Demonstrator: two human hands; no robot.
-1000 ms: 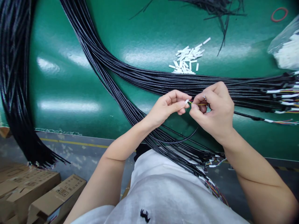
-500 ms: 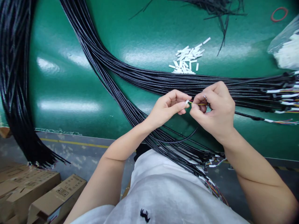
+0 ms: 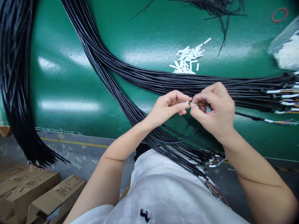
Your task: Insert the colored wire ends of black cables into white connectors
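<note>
My left hand [image 3: 168, 106] is closed in a pinch on a small white connector [image 3: 187, 102] at its fingertips. My right hand [image 3: 215, 107] is closed too, pinching thin coloured wires [image 3: 198, 104] that point into that connector. The two hands almost touch above the green table [image 3: 70, 77]. A single black cable [image 3: 179, 140] curves down from under my right hand towards my lap. A thick bundle of black cables [image 3: 149, 79] runs across the table just behind my hands.
A heap of several white connectors [image 3: 188, 59] lies behind my hands. A clear bag of white parts [image 3: 287, 49] and a red rubber band [image 3: 279, 14] sit at the far right. Finished cable ends [image 3: 285, 96] lie right. Cardboard boxes [image 3: 35, 193] stand on the floor left.
My hands have closed the small gap between them, bringing the wire ends up to the connector. Nothing else has moved.
</note>
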